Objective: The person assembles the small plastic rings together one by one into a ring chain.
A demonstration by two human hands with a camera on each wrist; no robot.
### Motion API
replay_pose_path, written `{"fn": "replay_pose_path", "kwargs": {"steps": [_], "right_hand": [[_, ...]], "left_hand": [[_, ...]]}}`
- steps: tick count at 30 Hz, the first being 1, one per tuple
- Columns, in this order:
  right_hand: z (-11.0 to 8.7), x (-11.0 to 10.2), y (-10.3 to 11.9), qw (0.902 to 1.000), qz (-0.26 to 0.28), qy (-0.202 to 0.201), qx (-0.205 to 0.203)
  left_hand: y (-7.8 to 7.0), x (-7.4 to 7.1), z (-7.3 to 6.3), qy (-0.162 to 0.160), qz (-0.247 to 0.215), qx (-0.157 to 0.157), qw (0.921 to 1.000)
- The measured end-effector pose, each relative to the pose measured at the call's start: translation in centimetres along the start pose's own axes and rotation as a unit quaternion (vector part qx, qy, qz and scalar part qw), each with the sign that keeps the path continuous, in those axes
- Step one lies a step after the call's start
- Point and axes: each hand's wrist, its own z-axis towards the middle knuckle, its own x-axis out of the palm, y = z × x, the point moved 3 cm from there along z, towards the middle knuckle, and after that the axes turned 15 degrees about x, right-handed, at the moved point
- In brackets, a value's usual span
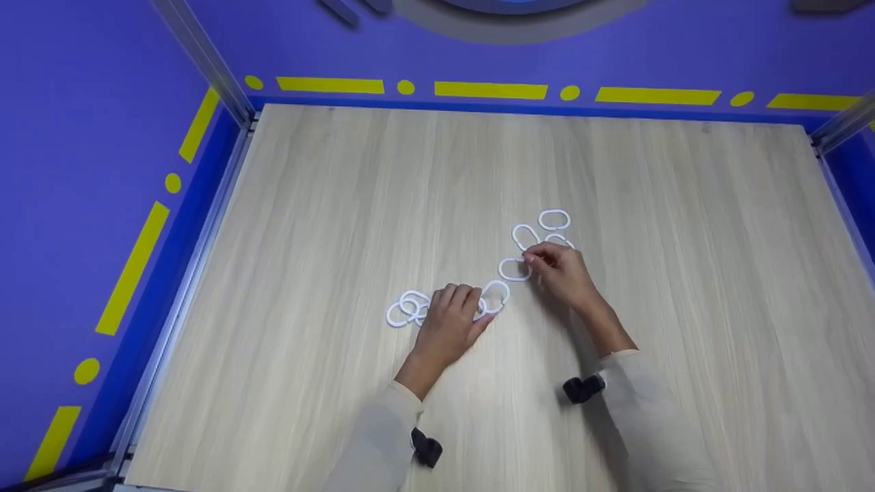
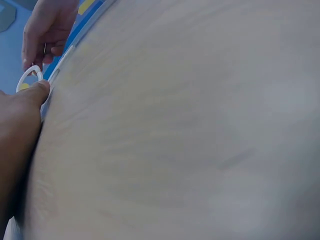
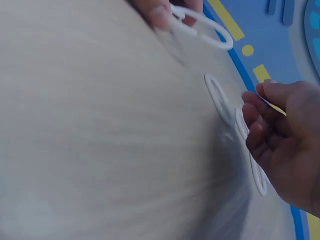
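Observation:
My left hand (image 1: pixel 448 326) grips a short chain of white oval plastic links. An end link (image 1: pixel 504 301) sticks out past the thumb, raised off the tabletop in the right wrist view. Several more links (image 1: pixel 394 322) lie overlapping on the other side of this hand, partly covered by it. My right hand (image 1: pixel 562 275) hovers with loosely bent fingers by a loose link (image 1: pixel 502 273), its fingertips overlapping that link's edge in the head view. In the right wrist view, nothing shows between the right fingers (image 3: pixel 254 104), and the link (image 3: pixel 214 92) lies flat below.
Beyond the right hand lie more loose links: one at the back (image 1: pixel 554 210), one to its left (image 1: pixel 517 236) and one partly hidden by the hand (image 1: pixel 566 239). The wood-grain table (image 1: pixel 328 205) is bordered by blue walls (image 1: pixel 89 137) with yellow marks.

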Motion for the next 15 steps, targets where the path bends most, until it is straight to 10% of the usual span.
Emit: {"fn": "replay_pose_path", "kwargs": {"steps": [10, 15], "right_hand": [[-0.4, 1.3, -0.2, 0.9776, -0.201, -0.057, 0.026], [-0.6, 1.6, -0.1, 0.9759, -0.210, -0.055, 0.024]], "left_hand": [[0.2, 0.1, -0.1, -0.008, -0.010, -0.038, 0.9992], [0.3, 0.0, 0.0, -0.004, -0.015, -0.042, 0.9990]]}}
